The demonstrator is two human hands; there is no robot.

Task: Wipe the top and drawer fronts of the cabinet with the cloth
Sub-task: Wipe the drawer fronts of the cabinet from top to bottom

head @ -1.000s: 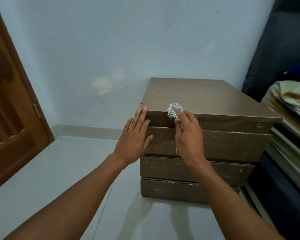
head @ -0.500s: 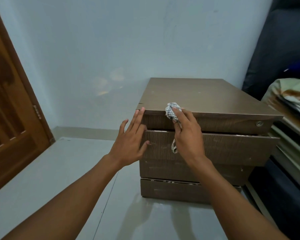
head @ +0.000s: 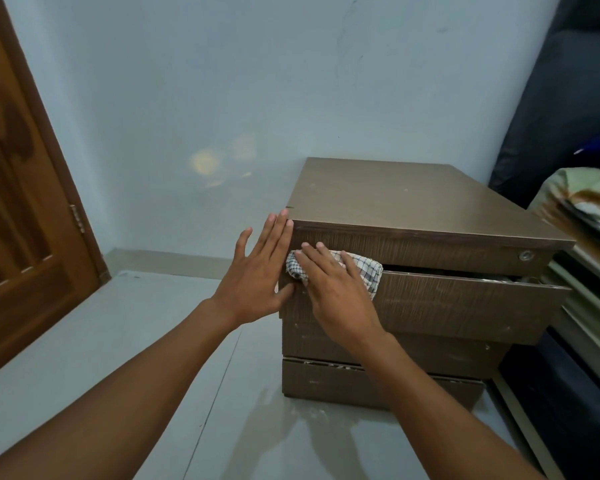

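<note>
Right hand (head: pixel 340 296), fingers straight, presses a crumpled white, dark-checked woven cloth (head: pixel 366 268) under its fingertips onto the protruding wood-grain laminate drawer front (head: pixel 465 303). Just left of it, the left hand (head: pixel 257 271) lies flat, fingers spread, on the corner of the brown box-shaped cabinet (head: pixel 413 202).

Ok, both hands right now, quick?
Left hand: open, flat against the cabinet corner.
Right hand: open, pressing the cloth on a drawer front.

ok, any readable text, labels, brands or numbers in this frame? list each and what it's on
No readable text anywhere in this view.
cabinet: plain wood grain, no label or brand.
round lock on the top drawer front: any marking is too small to read.
cloth: check pattern only, no print.
door and wall: no sign or number.
</note>
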